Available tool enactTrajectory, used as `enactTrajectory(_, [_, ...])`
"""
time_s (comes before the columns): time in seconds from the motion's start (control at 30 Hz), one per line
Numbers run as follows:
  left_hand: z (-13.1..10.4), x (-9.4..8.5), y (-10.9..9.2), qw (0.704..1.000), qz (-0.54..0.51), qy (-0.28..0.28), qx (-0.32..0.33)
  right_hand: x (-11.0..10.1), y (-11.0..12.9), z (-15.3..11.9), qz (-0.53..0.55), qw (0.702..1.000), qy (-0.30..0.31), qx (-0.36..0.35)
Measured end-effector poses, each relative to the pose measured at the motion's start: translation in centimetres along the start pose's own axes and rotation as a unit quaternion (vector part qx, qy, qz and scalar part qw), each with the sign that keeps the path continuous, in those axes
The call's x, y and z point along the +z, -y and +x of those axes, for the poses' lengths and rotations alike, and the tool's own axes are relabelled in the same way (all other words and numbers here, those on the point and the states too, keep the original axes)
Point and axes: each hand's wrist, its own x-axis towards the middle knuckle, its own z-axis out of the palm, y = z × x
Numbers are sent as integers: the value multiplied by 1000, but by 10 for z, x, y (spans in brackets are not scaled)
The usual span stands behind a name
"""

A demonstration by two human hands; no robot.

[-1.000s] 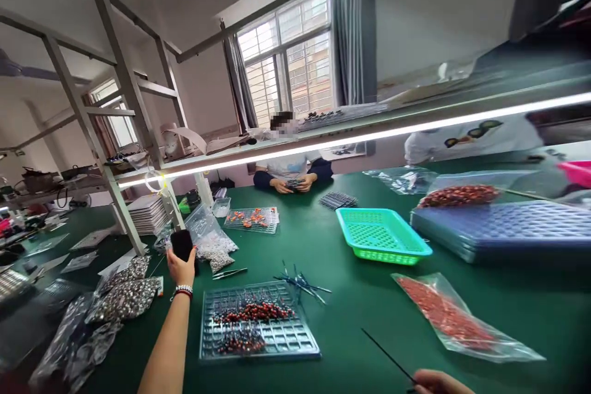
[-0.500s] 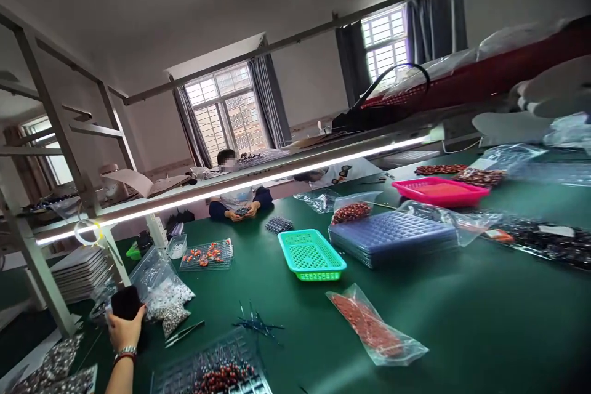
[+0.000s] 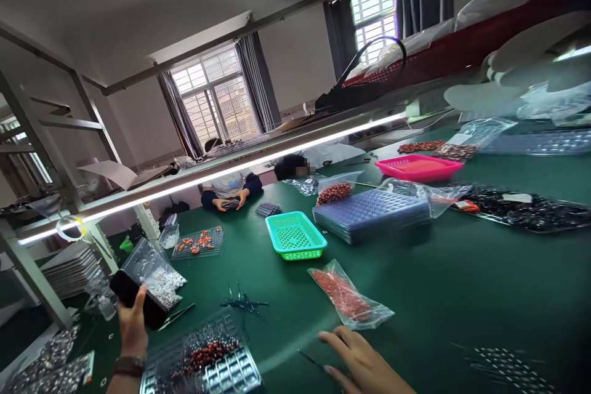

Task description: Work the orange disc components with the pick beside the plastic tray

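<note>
At lower left, my left hand grips a dark smartphone, held tilted above the table. My right hand reaches in at the bottom middle, its thumb and index finger apart. By that thumb lies a thin dark pointed tool; its rear part is hidden. A clear bag of small reddish pieces lies just beyond the right hand. Between the hands sits a clear compartment tray with dark and red-orange beaded pieces. Tweezers rest beside the phone.
A green basket, stacked clear trays and a pink basket stand farther back. Dark thin pieces lie loose mid-table. A lit shelf beam crosses above the table. Across it, a co-worker's hands hold something dark.
My left hand has lifted and tilted the phone, moving toward the tray. The right hand has come into view at the bottom. The view has shifted, showing a second person's head behind the table.
</note>
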Motion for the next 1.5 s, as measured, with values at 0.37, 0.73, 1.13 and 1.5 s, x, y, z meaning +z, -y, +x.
enactTrajectory(0.37, [-221, 97, 3, 854, -243, 369, -276, 42, 57, 2, 467, 877, 93, 62])
enactTrajectory(0.73, [-247, 99, 2, 787, -364, 361, -342, 22, 28, -8, 451, 884, 126, 14])
enactTrajectory(1.13, [-258, 96, 3, 788, -370, 345, -350, 21, 36, -15, 449, 887, 6, 109])
enactTrajectory(1.5, [-264, 92, 0, 788, -369, 351, -345, 25, 42, -17, 429, 899, -21, 83])
